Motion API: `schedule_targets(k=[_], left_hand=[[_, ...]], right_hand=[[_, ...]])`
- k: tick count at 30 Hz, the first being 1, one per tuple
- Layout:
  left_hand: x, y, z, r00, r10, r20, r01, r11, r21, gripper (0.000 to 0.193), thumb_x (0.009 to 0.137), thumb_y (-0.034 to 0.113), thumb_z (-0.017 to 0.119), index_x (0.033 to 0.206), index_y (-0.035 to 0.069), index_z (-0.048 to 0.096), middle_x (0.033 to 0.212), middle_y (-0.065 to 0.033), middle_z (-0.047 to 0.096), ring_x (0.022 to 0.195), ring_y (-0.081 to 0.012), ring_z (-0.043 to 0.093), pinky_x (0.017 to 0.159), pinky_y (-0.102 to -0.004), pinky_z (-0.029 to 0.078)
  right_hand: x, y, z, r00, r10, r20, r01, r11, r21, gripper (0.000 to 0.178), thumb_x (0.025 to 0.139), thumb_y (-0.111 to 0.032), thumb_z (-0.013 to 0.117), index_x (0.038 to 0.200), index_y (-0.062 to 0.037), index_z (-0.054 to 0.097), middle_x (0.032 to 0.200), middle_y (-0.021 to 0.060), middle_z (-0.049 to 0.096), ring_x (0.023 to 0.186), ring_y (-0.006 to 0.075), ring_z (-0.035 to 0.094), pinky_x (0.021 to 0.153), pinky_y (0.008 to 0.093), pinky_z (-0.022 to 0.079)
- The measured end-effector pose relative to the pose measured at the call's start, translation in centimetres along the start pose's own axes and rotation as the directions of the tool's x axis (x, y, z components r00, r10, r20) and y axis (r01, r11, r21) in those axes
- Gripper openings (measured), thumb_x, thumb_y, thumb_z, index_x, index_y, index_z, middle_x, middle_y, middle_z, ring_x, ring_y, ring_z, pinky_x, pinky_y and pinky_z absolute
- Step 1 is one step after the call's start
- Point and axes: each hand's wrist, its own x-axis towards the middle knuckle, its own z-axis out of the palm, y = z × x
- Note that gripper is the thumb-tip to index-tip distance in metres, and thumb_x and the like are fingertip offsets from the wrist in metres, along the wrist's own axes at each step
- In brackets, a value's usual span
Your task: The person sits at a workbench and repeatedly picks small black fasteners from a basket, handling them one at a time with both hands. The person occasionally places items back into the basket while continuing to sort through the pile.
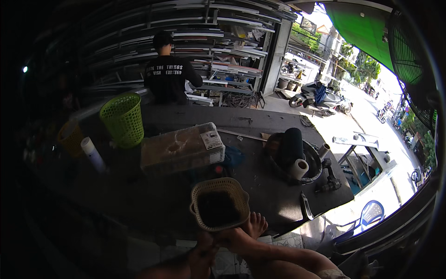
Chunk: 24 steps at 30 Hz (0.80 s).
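A tan woven basket [219, 204] is gripped at its near rim by the right hand [234, 238], fingers clenched on it, and steadied by the left hand [203, 253], its grasp unclear, at the dark workbench [162, 200] edge, so careful lifting seems called for next.

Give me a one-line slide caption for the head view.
Both hands, left hand and right hand, hold a beige woven basket at the dark workbench edge, a lime-green basket beyond.
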Motion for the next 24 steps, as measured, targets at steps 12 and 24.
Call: schedule_targets(k=[12,24], left_hand=[[-1.8,3.0,2.1,0.993,-0.115,0.013,0.115,0.993,0.013,0.009,0.091,0.005,0.073,0.095,0.003,0.066,0.079,0.0009,0.061,0.057,-0.0030,0.049,0.047,-0.0195,0.036],[-0.5,2.3,1.5,0.959,-0.233,0.161,0.255,0.957,-0.137,0.024,0.092,0.008,0.076,0.114,-0.001,0.070,0.078,-0.0004,0.062,0.056,-0.0018,0.046,0.046,-0.0208,0.034]], right_hand=[[-0.4,0.1,0.1,0.981,-0.146,0.127,0.182,0.917,-0.355,0.027,0.077,0.005,0.066,0.100,-0.0037,0.074,0.101,0.0126,0.072,0.091,0.0308,0.073,0.078,0.0377,0.058],[0.1,-3.0,-1.2,0.996,-0.075,0.057,0.090,0.939,-0.331,0.021,0.082,-0.003,0.069,0.102,-0.0095,0.074,0.094,0.0127,0.073,0.086,0.0352,0.072,0.074,0.0438,0.058]])
